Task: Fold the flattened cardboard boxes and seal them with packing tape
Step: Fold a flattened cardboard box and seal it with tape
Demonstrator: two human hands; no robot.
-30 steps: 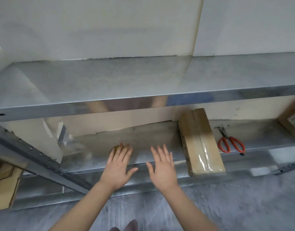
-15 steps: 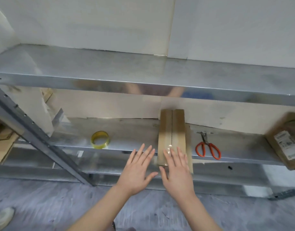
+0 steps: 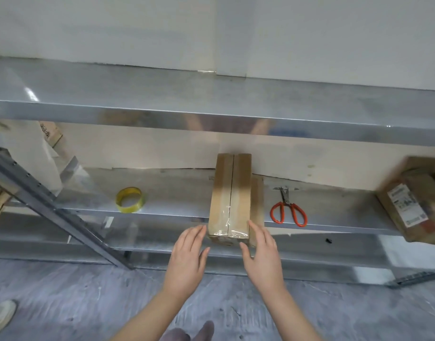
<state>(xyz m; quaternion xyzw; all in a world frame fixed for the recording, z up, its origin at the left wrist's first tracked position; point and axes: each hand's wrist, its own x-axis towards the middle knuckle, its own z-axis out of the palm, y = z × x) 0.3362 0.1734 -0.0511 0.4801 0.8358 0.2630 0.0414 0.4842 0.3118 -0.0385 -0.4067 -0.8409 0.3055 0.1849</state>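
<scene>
two open grips, nothing held yet. left grip (image 3: 189,252) and right grip (image 3: 260,252) flank the near end of the taped cardboard box (image 3: 231,193), fingers straight and together, palms turned toward each other. the box lies between them, lengthwise on the middle shelf (image 3: 177,190), its near end out past the shelf lip. right fingers (image 3: 257,230) lie along its right side, likely touching. left fingertips (image 3: 199,230) are just beside the left side, and i cannot tell if there is contact.

risks as i judge them:
- clear tape wraps the near end, so it may be slick. flat palms squeezing there could slide off instead of lifting.
- the end overhangs. uneven pressure could swing the box or tip it off to the floor.
- a second brown cardboard edge (image 3: 257,200) sits tight against the box under the right fingers. they could catch it and drag it along.
- orange scissors (image 3: 289,210) lie near, outboard of the right grip, so a wide pull may knock them.
- tape roll (image 3: 129,200) sits well outboard of the left grip. low concern.
</scene>
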